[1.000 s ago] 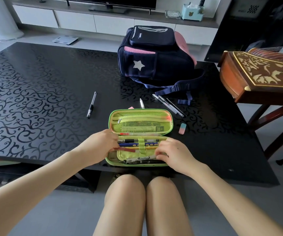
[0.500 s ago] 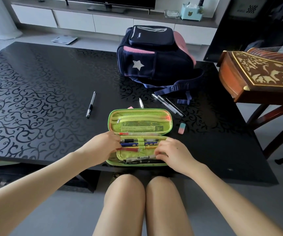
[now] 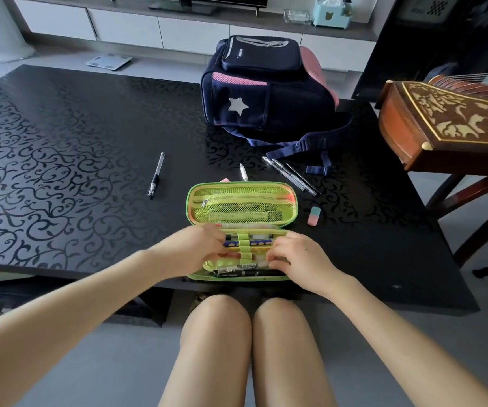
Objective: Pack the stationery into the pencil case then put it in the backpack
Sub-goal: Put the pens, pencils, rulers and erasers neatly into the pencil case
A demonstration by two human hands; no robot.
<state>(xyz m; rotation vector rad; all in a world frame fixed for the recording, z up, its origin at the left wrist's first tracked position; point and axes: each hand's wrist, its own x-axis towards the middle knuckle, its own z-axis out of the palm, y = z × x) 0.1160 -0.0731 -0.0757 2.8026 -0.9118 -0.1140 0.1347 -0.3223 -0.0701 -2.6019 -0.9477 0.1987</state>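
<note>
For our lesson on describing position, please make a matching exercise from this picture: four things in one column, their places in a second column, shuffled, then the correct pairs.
Things
1. backpack
2. eraser
3. lone pen
4. pencil case

Places
A. just right of the case's open lid
B. open, at the near edge of the table
C. far side, behind the case
D. left of the case

Pairs: 1-C, 2-A, 3-D, 4-B
</note>
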